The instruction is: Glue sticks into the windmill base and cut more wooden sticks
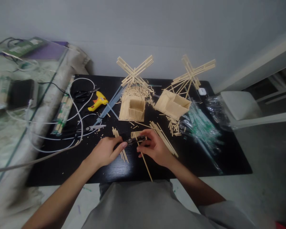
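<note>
My left hand (109, 149) is closed round one end of a dark, slim tool (133, 140), whose exact kind I cannot make out. My right hand (154, 146) pinches a thin wooden stick (146, 165) that crosses the tool and slants down toward the table's front edge. The tool's far end lies close to the right fingers. Just beyond the hands is a small row of short sticks (135, 133). Loose sticks (124, 152) lie beside my left hand, and a bundle of longer sticks (165, 140) lies to the right of my right hand.
Two stick-built windmills (133, 108) (173, 103) stand at the back of the black table (85, 171). A yellow glue gun (98, 101), pliers (95, 128) and white cables (79, 111) are at left. Clear plastic packaging (202, 124) lies at right, near a white chair (238, 105).
</note>
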`<action>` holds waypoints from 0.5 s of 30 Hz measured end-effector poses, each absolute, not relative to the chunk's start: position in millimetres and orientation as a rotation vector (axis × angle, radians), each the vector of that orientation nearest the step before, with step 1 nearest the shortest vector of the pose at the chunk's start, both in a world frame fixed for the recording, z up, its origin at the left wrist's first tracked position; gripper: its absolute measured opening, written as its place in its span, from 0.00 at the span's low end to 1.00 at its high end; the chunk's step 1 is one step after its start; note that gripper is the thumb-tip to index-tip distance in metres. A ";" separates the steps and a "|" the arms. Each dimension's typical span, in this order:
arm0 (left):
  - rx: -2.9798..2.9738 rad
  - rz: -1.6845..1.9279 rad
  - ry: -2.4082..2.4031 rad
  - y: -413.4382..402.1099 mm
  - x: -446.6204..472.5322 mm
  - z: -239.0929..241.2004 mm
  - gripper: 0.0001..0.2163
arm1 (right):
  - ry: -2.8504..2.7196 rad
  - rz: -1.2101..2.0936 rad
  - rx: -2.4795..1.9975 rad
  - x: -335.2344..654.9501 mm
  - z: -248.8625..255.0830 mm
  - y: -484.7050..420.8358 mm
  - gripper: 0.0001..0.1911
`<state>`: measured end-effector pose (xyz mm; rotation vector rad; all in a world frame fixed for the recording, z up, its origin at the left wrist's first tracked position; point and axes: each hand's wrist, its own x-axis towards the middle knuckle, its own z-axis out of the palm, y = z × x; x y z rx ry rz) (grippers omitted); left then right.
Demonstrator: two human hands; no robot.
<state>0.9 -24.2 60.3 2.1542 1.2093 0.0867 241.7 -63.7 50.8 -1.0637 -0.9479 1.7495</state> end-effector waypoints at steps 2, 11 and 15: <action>2.161 0.070 1.256 -24.5 1.8 61.7 0.24 | -0.955 1.696 -1.124 242.9 49.4 -65.3 0.23; 2.180 0.058 1.184 -24.9 9.4 61.5 0.25 | -1.194 1.855 -0.964 257.6 57.5 -51.0 0.16; 2.190 0.047 1.191 -26.7 7.8 60.6 0.26 | -1.093 1.966 -0.926 257.8 48.7 -47.6 0.20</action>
